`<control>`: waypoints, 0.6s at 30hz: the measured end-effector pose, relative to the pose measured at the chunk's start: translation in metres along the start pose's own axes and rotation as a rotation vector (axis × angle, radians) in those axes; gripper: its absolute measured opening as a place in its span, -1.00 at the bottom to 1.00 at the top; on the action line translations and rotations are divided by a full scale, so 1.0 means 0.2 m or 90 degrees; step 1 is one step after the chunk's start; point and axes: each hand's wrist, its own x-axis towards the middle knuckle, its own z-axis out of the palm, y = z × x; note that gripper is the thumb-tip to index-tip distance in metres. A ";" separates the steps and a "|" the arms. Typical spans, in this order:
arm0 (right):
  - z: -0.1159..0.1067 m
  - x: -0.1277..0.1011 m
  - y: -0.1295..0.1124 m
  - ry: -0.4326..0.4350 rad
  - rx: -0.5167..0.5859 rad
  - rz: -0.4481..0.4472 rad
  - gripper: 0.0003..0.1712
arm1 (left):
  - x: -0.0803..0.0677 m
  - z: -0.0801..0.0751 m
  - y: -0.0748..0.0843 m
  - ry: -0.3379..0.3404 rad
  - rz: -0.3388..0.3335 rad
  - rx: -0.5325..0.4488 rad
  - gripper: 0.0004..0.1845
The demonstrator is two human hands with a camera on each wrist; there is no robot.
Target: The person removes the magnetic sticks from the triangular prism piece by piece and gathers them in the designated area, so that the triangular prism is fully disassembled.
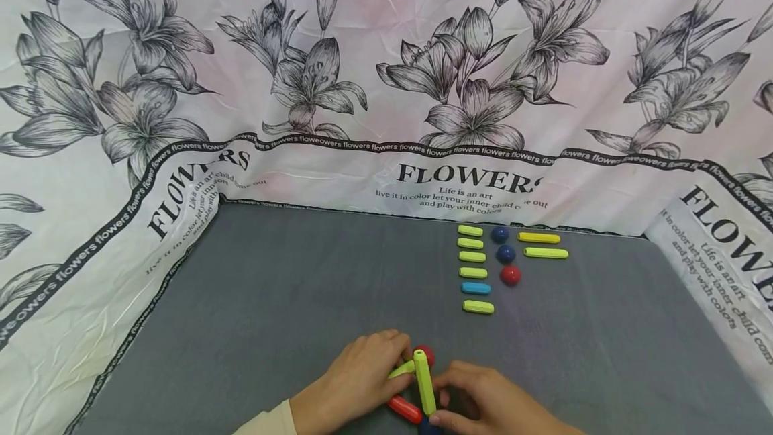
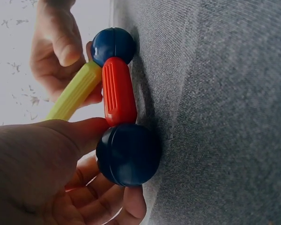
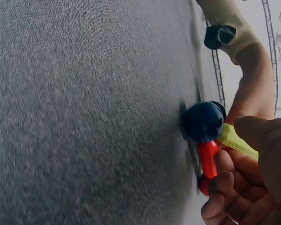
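Low in the head view, both hands hold a small frame of magnetic sticks and balls [image 1: 423, 384] on the grey mat [image 1: 272, 301]. It has a yellow-green stick [image 1: 425, 381], a red ball [image 1: 425, 354] at its far end, a red stick [image 1: 404, 409] and a dark blue ball [image 1: 429, 427]. My left hand [image 1: 386, 371] grips it from the left; thumb and fingers curl round the near blue ball [image 2: 129, 154] at the red stick [image 2: 118, 96]. My right hand [image 1: 449, 398] pinches the yellow-green stick [image 3: 236, 139] beside another blue ball [image 3: 204, 121].
Loose pieces lie at the mat's far right: a column of green sticks [image 1: 470, 243] with one blue stick [image 1: 476, 288], two blue balls [image 1: 502, 244], a red ball [image 1: 510, 275] and two yellow sticks [image 1: 542, 246]. Flower-printed cloth [image 1: 386, 86] walls in the mat.
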 end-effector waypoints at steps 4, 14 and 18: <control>0.02 0.01 0.00 -0.012 0.010 0.015 -0.75 | 0.00 0.00 0.00 0.002 0.003 0.007 -0.83; 0.05 0.03 -0.03 -0.025 -0.037 0.021 -0.73 | 0.01 -0.01 -0.01 -0.008 0.012 -0.020 -0.79; 0.07 0.04 -0.05 -0.034 -0.078 0.016 -0.68 | 0.01 -0.01 -0.01 -0.017 0.003 -0.034 -0.79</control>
